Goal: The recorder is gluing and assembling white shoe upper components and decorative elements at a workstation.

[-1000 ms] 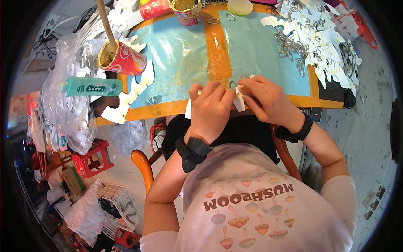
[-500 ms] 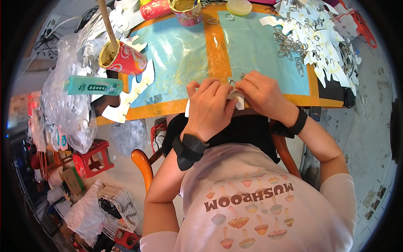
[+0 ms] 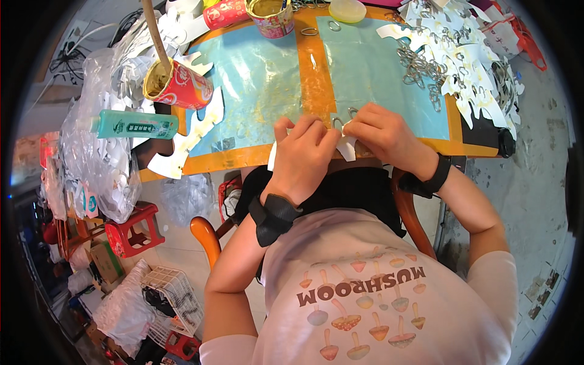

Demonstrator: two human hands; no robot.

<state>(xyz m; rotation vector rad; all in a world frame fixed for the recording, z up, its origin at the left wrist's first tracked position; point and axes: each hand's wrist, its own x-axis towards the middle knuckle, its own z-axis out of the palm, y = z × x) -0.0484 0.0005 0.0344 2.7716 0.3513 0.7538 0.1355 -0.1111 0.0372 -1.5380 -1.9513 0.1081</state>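
Observation:
At the table's near edge, a white cut-out piece (image 3: 347, 148) shows between my hands, most of it hidden behind my left hand (image 3: 302, 159). The fingers of that hand are curled closed on the piece. On its other side, my right hand (image 3: 384, 137) pinches at the piece's upper part, beside a metal ring (image 3: 337, 123). A second metal ring (image 3: 352, 112) shows just beyond my right fingertips. Whether either ring is threaded onto the piece is too small to tell. Black bands wrap both wrists.
Left on the table stand a red tub (image 3: 182, 85) with a stick and a green bottle (image 3: 137, 125). Another tub (image 3: 271, 19) is at the far edge. Metal rings (image 3: 420, 67) and white pieces (image 3: 471, 73) pile up at the right. A red stool (image 3: 135, 231) stands lower left.
My left fingers have shifted and drawn back slightly, baring more of the white piece and the ring. My right hand has moved slightly, still pinching at the piece.

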